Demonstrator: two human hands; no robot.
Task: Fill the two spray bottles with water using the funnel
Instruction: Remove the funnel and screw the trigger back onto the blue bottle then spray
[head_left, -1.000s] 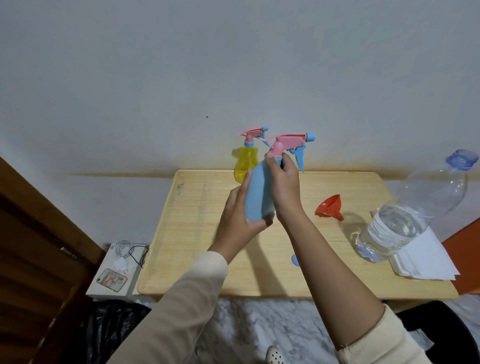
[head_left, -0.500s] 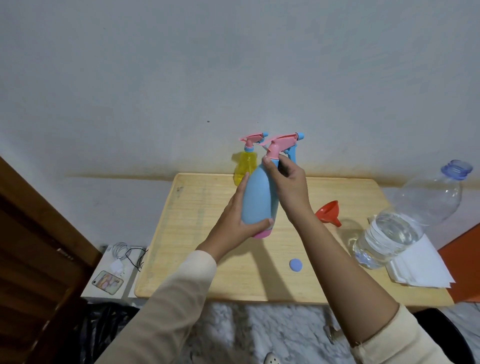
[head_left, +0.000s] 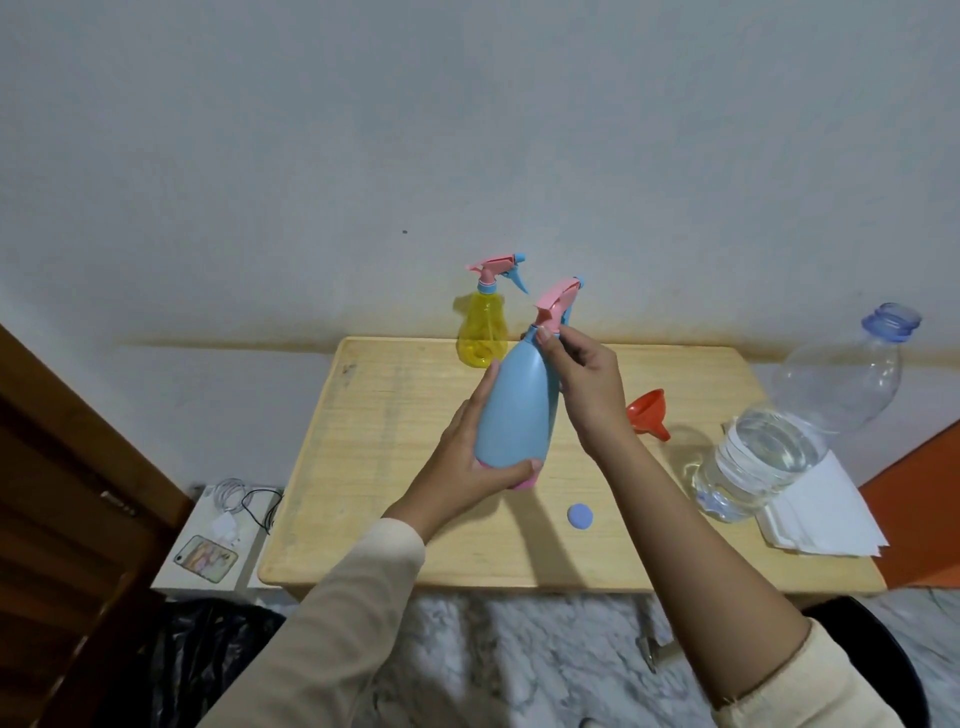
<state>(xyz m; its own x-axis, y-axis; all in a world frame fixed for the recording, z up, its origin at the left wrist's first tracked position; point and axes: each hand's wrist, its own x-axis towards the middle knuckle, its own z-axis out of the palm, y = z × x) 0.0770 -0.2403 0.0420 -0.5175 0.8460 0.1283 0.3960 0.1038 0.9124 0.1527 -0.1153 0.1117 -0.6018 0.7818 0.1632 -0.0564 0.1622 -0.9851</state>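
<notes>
A light blue spray bottle (head_left: 511, 405) with a pink base is held above the wooden table (head_left: 395, 467), tilted slightly right. My left hand (head_left: 467, 462) wraps its lower body. My right hand (head_left: 582, 384) pinches the collar of its pink spray head (head_left: 558, 301). A yellow spray bottle (head_left: 483, 332) with a pink and blue head stands at the table's back edge. An orange funnel (head_left: 647, 413) lies on its side to the right. A large clear water bottle (head_left: 789, 441), uncapped and partly full, stands at the right.
A small blue cap (head_left: 580, 517) lies on the table near the front. White paper sheets (head_left: 826, 519) sit under the water bottle. Left of the table, a low white surface holds a phone (head_left: 206, 558) and a charger with cable (head_left: 234, 514). A wall rises directly behind.
The blue bottle has come lower and nearer the table, my left hand sliding down to its base. The spray head has turned, its nozzle now pointing away from me.
</notes>
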